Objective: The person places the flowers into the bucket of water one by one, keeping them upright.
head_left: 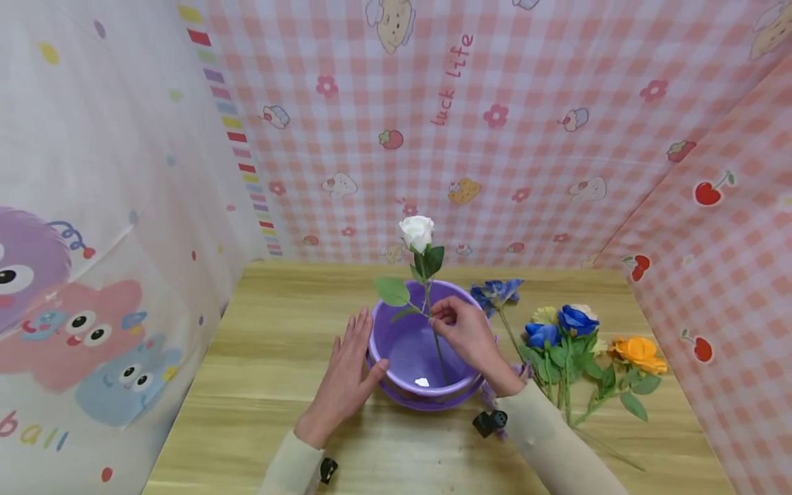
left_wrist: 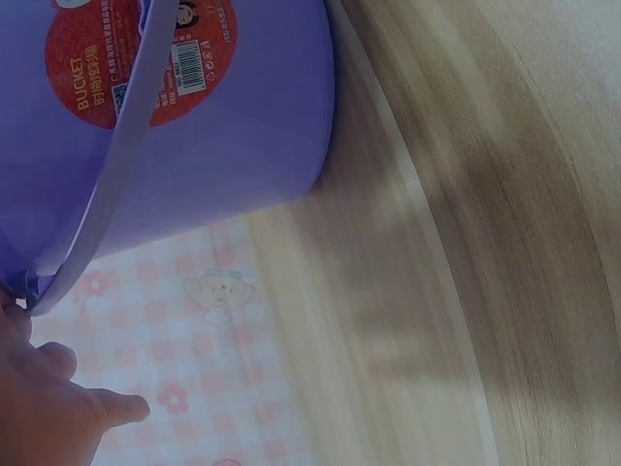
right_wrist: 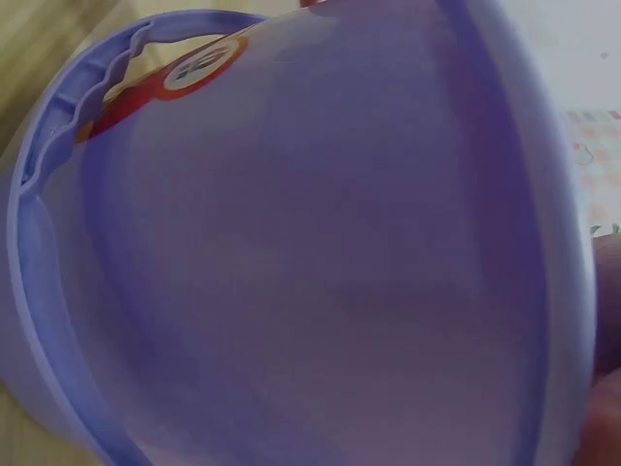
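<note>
A purple bucket (head_left: 403, 344) stands on the wooden table, its handle (left_wrist: 126, 146) hanging down the near side beside a red label (left_wrist: 87, 58). Over its inside, my right hand (head_left: 465, 331) pinches the stem of a white rose (head_left: 417, 234) between thumb and fingers. The rose stands nearly upright, its bloom above the far rim and its stem reaching down into the bucket. With fingers straight, my left hand (head_left: 351, 375) rests against the bucket's left rim. In the right wrist view the bucket wall hides most of the right hand.
Right of the bucket lie artificial flowers: a blue flower (head_left: 497, 294), blue roses (head_left: 578, 320) and an orange flower (head_left: 640, 354). Some purple blossoms (head_left: 489, 397) lie partly under the right forearm. Patterned cloth (head_left: 495, 158) hangs behind the table (head_left: 260, 357) and along both sides.
</note>
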Demonstrator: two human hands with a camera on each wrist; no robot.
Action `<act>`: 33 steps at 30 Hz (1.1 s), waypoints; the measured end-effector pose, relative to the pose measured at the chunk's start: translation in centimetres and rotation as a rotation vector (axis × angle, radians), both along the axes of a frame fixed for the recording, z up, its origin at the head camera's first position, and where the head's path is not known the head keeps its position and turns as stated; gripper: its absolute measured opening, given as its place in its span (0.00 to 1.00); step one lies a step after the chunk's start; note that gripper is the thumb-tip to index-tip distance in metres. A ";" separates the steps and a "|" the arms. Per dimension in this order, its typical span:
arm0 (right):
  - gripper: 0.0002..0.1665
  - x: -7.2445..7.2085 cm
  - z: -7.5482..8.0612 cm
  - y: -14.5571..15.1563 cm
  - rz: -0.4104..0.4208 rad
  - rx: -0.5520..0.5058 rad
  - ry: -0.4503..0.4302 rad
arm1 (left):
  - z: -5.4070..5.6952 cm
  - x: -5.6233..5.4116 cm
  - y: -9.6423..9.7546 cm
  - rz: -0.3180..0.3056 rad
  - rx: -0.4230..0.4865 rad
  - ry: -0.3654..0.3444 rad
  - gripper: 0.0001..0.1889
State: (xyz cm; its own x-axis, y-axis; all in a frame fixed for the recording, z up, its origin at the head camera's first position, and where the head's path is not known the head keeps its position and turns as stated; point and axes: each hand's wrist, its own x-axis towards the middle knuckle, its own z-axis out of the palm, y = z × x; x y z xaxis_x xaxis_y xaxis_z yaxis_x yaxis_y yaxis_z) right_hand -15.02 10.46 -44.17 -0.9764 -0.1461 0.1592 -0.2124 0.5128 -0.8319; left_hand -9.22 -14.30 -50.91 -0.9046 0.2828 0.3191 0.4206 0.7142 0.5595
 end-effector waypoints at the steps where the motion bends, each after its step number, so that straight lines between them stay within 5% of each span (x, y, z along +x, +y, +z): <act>1: 0.08 0.0 -0.1 -0.1 0.000 0.018 0.005 | 0.0 0.0 0.0 0.001 0.001 -0.003 0.43; 10: 0.07 0.3 -0.5 -0.1 0.013 0.131 0.073 | 0.0 0.2 0.1 0.002 0.013 -0.018 0.43; 26: 0.08 4.2 -0.7 5.7 -0.091 -0.258 0.219 | -0.4 0.1 0.2 0.000 0.051 -0.007 0.42; 33: 0.11 6.2 -1.6 9.9 -0.162 -0.257 0.231 | -0.5 0.0 0.3 -0.004 0.063 -0.008 0.42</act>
